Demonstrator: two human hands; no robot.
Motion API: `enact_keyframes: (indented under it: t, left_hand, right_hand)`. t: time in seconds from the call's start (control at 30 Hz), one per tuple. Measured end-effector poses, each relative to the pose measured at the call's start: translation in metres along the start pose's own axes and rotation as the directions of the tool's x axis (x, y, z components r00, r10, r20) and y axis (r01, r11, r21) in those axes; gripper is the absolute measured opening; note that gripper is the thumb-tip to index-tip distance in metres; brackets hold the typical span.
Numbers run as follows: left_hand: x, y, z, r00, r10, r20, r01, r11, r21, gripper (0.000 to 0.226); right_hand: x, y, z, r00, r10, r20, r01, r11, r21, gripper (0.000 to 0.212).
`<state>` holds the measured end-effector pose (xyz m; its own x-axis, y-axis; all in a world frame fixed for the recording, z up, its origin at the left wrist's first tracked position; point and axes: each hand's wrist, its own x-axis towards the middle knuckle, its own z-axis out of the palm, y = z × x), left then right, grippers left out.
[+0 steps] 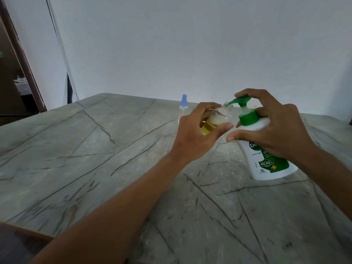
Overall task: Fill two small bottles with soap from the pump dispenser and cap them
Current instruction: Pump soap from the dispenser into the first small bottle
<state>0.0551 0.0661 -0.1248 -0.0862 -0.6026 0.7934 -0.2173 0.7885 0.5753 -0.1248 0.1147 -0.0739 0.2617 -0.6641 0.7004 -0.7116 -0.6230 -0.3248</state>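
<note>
- Head view: 1 blue-capped bottle (184, 108) stands on our table (95, 149), far side.
- Our left hand (192, 136) grips 1 tilted open bottle (219, 117), mouth at the nozzle (232, 102).
- Our right hand (274, 128) clasps the pump dispenser (266, 161), finger atop it.

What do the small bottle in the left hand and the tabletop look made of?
Small bottle: clear plastic, it seems, glossy; yellow soap and foam show through. Tabletop: grey stone, probably marble or a look-alike, dull finish, crossed by dark veins.

Held bottle (215, 121) left of dispenser (266, 149), capped bottle (183, 109) behind
</note>
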Motion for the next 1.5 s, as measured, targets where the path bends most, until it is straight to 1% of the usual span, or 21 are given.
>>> enact_keyframes:
  t: [0.17,0.3,0.4,0.6,0.73,0.87,0.93,1.1,1.23,1.33,1.4,1.5]
  left_hand:
    - [0.0025,-0.0018,-0.0019,0.997,-0.076,0.032,0.079,0.993,-0.087,0.051]
    - [0.0015,-0.0030,-0.0017,0.994,-0.088,0.069,0.095,0.990,-0.107,0.047]
    - [0.0006,-0.0055,-0.0014,0.993,-0.098,0.071,0.104,0.990,-0.099,0.047]
    - [0.0018,-0.0055,-0.0006,0.995,-0.093,0.038,0.096,0.992,-0.080,0.049]
    - [0.0018,-0.0030,0.0002,0.996,-0.087,0.029,0.089,0.993,-0.073,0.046]
    - [0.0001,-0.0053,0.0005,0.996,-0.072,0.056,0.077,0.993,-0.094,0.042]
    - [-0.0004,-0.0060,0.0011,0.995,-0.080,0.060,0.085,0.992,-0.093,0.042]
    - [0.0005,-0.0048,0.0000,0.995,-0.091,0.034,0.094,0.992,-0.085,0.044]
    - [0.0013,-0.0034,-0.0001,0.996,-0.088,0.024,0.090,0.994,-0.059,0.045]
    - [0.0009,-0.0019,-0.0001,0.997,-0.074,0.017,0.075,0.996,-0.051,0.042]
    - [0.0009,-0.0015,-0.0005,0.997,-0.074,0.016,0.075,0.996,-0.049,0.042]
    - [0.0014,-0.0007,-0.0001,0.997,-0.079,0.019,0.079,0.996,-0.050,0.043]
  right_hand:
    - [-0.0003,-0.0017,-0.0005,0.999,-0.002,-0.034,0.000,0.999,-0.040,0.075]
    - [-0.0004,0.0012,0.0013,0.998,0.027,-0.063,-0.029,0.999,-0.037,0.071]
    - [0.0007,0.0012,-0.0001,0.998,0.040,-0.052,-0.041,0.999,-0.012,0.070]
    - [0.0009,-0.0024,-0.0005,1.000,0.015,0.001,-0.015,1.000,-0.021,0.077]
    - [0.0000,0.0005,0.0005,0.999,0.035,-0.039,-0.037,0.998,-0.059,0.074]
    - [-0.0012,0.0001,0.0022,0.995,0.065,-0.069,-0.067,0.997,-0.032,0.069]
    - [-0.0002,0.0002,0.0018,0.996,0.065,-0.062,-0.067,0.997,-0.036,0.069]
    - [0.0019,-0.0005,0.0007,1.000,0.024,0.004,-0.024,0.998,-0.059,0.076]
    - [0.0002,0.0038,0.0028,0.999,-0.029,0.030,0.030,0.999,-0.022,0.083]
    - [-0.0004,0.0054,0.0023,0.999,-0.034,0.030,0.033,0.999,0.026,0.087]
    - [-0.0007,0.0062,0.0026,0.999,-0.032,0.029,0.030,0.999,0.042,0.085]
    - [-0.0009,0.0051,0.0026,1.000,-0.030,0.004,0.029,0.999,0.020,0.079]
